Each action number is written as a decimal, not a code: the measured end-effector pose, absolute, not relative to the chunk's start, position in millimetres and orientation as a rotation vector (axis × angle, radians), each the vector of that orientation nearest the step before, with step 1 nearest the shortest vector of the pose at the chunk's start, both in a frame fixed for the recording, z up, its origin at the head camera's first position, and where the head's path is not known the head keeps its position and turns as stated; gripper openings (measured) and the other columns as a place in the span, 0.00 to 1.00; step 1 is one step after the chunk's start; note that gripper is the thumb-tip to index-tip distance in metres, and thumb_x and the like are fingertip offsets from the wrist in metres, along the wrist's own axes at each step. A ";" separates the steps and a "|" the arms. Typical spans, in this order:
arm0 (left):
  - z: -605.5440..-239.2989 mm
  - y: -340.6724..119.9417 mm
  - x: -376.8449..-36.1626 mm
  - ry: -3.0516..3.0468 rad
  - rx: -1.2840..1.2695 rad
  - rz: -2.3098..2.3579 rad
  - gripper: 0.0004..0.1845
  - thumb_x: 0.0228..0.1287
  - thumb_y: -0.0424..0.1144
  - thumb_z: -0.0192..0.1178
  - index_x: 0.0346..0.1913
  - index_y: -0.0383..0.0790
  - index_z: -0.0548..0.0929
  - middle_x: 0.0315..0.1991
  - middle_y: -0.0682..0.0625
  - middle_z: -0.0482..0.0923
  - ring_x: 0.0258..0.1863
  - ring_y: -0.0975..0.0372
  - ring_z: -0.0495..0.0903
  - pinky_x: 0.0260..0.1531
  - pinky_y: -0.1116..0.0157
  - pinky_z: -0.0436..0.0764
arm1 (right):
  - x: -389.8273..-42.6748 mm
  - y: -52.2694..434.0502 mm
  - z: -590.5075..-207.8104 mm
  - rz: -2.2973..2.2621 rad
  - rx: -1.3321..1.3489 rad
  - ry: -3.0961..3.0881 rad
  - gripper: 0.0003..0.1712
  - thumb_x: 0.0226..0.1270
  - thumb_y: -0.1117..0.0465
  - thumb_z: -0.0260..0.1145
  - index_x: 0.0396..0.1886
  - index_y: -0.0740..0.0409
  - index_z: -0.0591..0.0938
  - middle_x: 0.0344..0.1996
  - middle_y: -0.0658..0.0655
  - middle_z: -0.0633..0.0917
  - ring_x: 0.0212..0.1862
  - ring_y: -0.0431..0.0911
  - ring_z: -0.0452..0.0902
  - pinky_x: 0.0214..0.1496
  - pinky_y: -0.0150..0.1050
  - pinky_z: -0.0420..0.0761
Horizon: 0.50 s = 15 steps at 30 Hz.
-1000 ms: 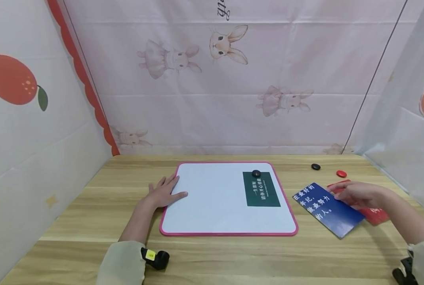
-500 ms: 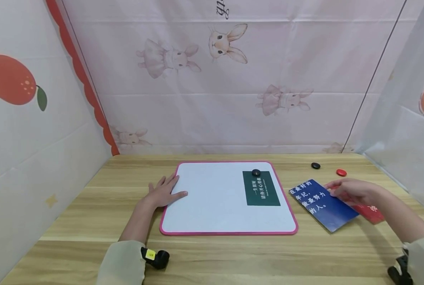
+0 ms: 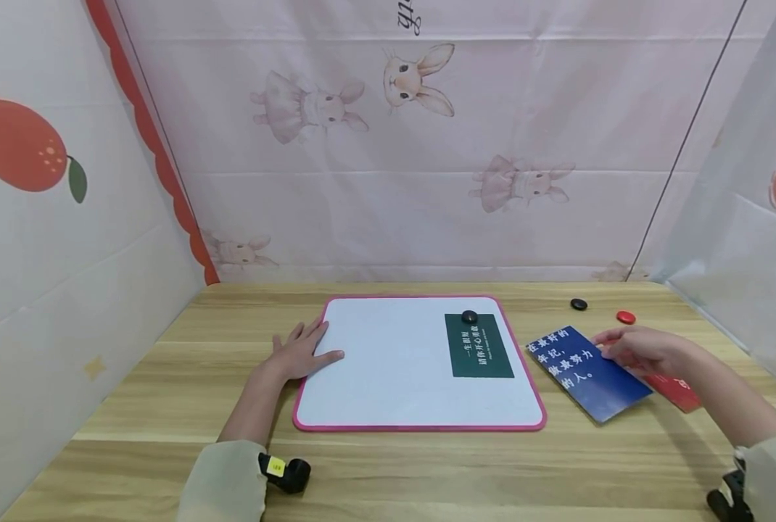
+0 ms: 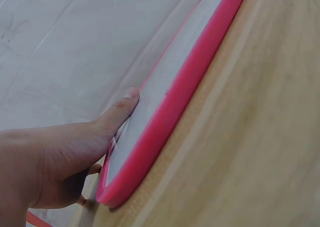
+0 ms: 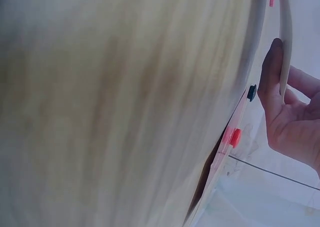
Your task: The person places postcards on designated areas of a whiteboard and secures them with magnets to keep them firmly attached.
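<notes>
Left hand [image 3: 299, 354] lies flat with straight fingers on the near-left edge of the pink-rimmed whiteboard [image 3: 375, 362] in the head view, thumb resting on the white face. On that whiteboard, toward its far right corner, a green card [image 3: 482, 346] sits under a black magnet [image 3: 469, 316]. Just right of the whiteboard, the right hand [image 3: 642, 350] pinches the far edge of a blue card [image 3: 580, 371] with white lettering, which is tilted and partly covers a red card [image 3: 677, 389] further right of the whiteboard. Beyond these, right of the whiteboard's far corner, a second black magnet [image 3: 579, 304] and a red magnet [image 3: 626, 317] lie apart on the wooden surface [image 3: 427, 464]. From the left wrist view, the left hand [image 4: 60, 152] is relaxed, its thumb laid on the whiteboard [image 4: 165, 77] beside the pink rim, with the wooden surface [image 4: 250, 137] alongside. From the right wrist view, much is blurred; the right hand [image 5: 290, 117] has fingers curled around a thin pale card edge [image 5: 285, 37], and the black magnet [image 5: 251, 92] and red magnet [image 5: 235, 137] show small beyond the wood surface [image 5: 125, 107].
</notes>
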<state>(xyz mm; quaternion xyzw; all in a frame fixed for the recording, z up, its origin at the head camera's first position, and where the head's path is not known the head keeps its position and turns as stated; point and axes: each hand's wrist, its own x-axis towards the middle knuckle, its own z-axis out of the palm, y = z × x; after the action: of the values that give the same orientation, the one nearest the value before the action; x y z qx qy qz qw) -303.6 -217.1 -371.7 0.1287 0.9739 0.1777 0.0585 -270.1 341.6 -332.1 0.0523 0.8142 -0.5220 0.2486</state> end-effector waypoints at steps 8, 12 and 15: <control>-370.9 -217.0 -303.6 2.948 0.380 0.536 0.46 0.60 0.65 0.49 0.71 0.38 0.50 0.71 0.41 0.44 0.68 0.42 0.37 0.56 0.37 0.30 | -271.0 337.0 -330.2 -1.480 0.122 2.179 0.25 0.63 0.71 0.53 0.59 0.75 0.64 0.32 0.51 0.81 0.33 0.43 0.79 0.30 0.32 0.76; -372.3 -216.8 -304.1 2.948 0.378 0.544 0.46 0.59 0.66 0.48 0.71 0.38 0.51 0.71 0.40 0.44 0.68 0.42 0.37 0.56 0.36 0.30 | -271.6 332.0 -328.7 -1.502 0.123 2.161 0.25 0.64 0.70 0.52 0.60 0.74 0.63 0.34 0.52 0.82 0.35 0.45 0.80 0.29 0.32 0.76; -373.3 -217.2 -304.8 2.949 0.375 0.548 0.47 0.59 0.66 0.48 0.71 0.38 0.51 0.71 0.41 0.43 0.68 0.42 0.37 0.56 0.36 0.30 | -271.7 327.4 -327.2 -1.516 0.095 2.140 0.26 0.65 0.70 0.51 0.61 0.76 0.61 0.35 0.53 0.82 0.37 0.46 0.80 0.36 0.36 0.79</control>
<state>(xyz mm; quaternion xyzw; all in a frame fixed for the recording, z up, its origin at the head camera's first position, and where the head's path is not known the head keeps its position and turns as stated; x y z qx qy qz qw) -304.8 -217.2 -373.3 0.1240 0.9738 0.1811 0.0593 -271.7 327.4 -327.2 0.0351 0.7883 -0.5585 0.2556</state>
